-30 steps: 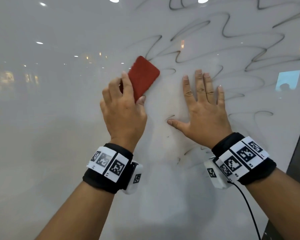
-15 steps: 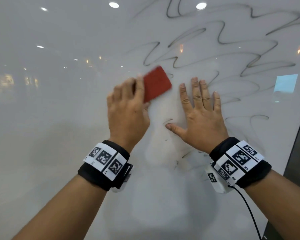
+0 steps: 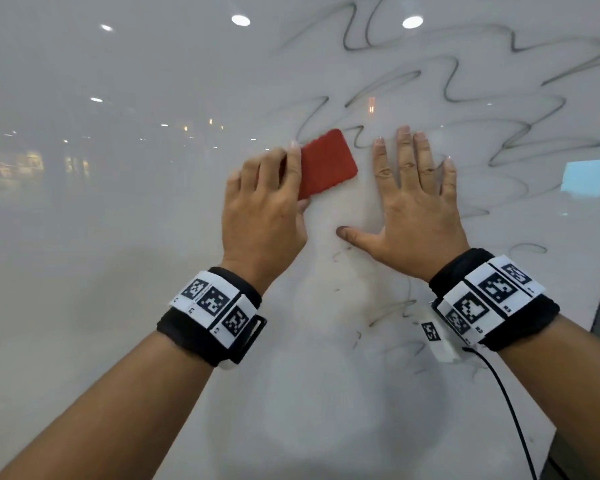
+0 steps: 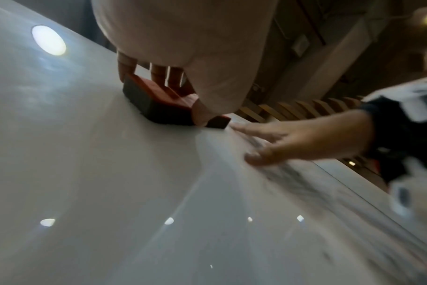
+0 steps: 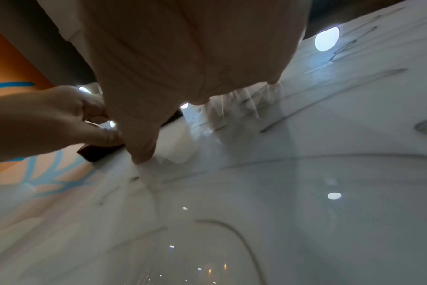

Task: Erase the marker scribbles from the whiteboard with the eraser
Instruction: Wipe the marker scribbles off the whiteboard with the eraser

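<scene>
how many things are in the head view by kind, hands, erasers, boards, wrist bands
hands: 2, left hand gripping the eraser, right hand flat on the board
erasers: 1, red eraser
whiteboards: 1, whiteboard
wrist bands: 2, left band, right band
total: 6

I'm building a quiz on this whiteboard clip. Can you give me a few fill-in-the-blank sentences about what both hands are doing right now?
1. The eraser is held by the ____ hand.
2. The right hand lies ____ on the whiteboard, holding nothing.
3. The eraser's top face is coloured ____.
4. Most remaining marker scribbles lie above and to the ____ of the eraser.

Missing words: left; flat; red; right
</scene>
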`<control>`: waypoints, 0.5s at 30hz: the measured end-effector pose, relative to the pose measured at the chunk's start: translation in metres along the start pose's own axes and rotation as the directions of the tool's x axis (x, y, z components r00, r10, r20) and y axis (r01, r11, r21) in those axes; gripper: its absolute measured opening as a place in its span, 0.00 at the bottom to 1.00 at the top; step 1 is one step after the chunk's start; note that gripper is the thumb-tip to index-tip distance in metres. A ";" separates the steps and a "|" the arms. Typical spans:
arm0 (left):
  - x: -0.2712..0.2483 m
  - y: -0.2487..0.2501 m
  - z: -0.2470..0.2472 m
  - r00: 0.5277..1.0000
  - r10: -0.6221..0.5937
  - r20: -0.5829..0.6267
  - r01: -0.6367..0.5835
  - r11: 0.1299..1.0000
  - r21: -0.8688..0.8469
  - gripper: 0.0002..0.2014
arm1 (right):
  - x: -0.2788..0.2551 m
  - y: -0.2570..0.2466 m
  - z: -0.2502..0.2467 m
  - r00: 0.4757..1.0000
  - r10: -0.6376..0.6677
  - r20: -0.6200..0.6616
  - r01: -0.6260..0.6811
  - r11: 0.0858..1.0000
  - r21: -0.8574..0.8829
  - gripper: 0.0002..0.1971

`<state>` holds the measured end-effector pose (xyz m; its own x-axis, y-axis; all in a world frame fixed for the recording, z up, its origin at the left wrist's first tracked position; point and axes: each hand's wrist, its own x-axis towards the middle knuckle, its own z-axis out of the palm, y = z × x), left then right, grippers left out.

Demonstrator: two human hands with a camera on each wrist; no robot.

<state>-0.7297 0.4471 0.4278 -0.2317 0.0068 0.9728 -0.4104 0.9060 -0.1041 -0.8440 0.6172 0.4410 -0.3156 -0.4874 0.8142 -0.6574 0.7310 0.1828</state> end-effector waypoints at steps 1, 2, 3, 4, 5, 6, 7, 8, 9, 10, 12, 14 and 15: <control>0.010 -0.006 -0.002 0.996 -0.090 -0.001 0.090 0.996 -0.011 0.33 | 0.000 0.001 -0.001 1.000 -0.004 0.005 0.004 1.000 -0.004 0.60; 0.020 -0.011 -0.006 0.982 -0.186 0.004 0.186 0.982 -0.031 0.34 | 0.000 0.001 -0.002 1.000 -0.007 0.010 0.007 1.000 -0.007 0.60; 0.029 -0.014 -0.009 0.962 -0.274 0.015 0.274 0.960 -0.051 0.34 | 0.000 0.002 -0.003 1.000 -0.009 0.015 0.009 1.000 -0.008 0.60; 0.035 -0.013 -0.010 0.944 -0.329 0.023 0.330 0.942 -0.057 0.34 | 0.000 0.002 -0.004 1.000 -0.009 0.018 0.009 1.000 -0.009 0.59; 0.036 -0.008 -0.010 0.943 -0.333 0.023 0.333 0.941 -0.051 0.34 | 0.000 0.001 -0.004 1.000 -0.006 0.019 0.007 1.000 -0.011 0.59; 0.033 0.000 -0.009 0.960 -0.280 0.023 0.280 0.959 -0.045 0.34 | 0.000 0.000 -0.004 1.000 -0.002 0.015 0.002 1.000 -0.012 0.59; 0.027 0.010 -0.006 0.983 -0.183 0.028 0.184 0.982 -0.040 0.34 | 0.000 -0.001 -0.004 1.000 0.002 0.008 -0.002 1.000 -0.011 0.59; 0.018 0.018 -0.002 0.997 -0.076 0.034 0.077 0.997 -0.031 0.34 | 0.000 -0.001 -0.004 1.000 0.004 0.001 -0.004 1.000 -0.005 0.59; 0.012 0.022 0.001 0.999 0.008 0.037 -0.007 1.000 -0.021 0.33 | -0.001 -0.001 -0.004 1.000 0.002 -0.004 -0.002 1.000 0.003 0.59; 0.012 0.020 0.003 0.998 0.049 0.034 -0.049 0.999 -0.002 0.33 | -0.001 -0.001 -0.004 1.000 0.000 -0.003 0.000 1.000 0.007 0.59; 0.023 0.008 0.001 1.000 -0.030 0.009 0.029 0.999 0.021 0.34 | -0.001 0.000 -0.005 1.000 -0.004 0.011 0.004 1.000 -0.001 0.59; 0.040 -0.004 -0.006 0.973 -0.231 0.002 0.231 0.973 -0.014 0.34 | -0.001 0.001 -0.005 1.000 -0.007 0.021 0.007 1.000 -0.006 0.59; 0.046 -0.007 -0.008 0.955 -0.296 0.008 0.296 0.955 -0.027 0.34 | -0.001 0.002 -0.006 1.000 -0.007 0.020 0.007 1.000 -0.008 0.59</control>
<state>-0.7307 0.4448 0.4752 -0.1069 -0.2647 0.9584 -0.4364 0.8786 0.1940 -0.8410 0.6218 0.4435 -0.3247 -0.5021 0.8015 -0.6545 0.7310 0.1928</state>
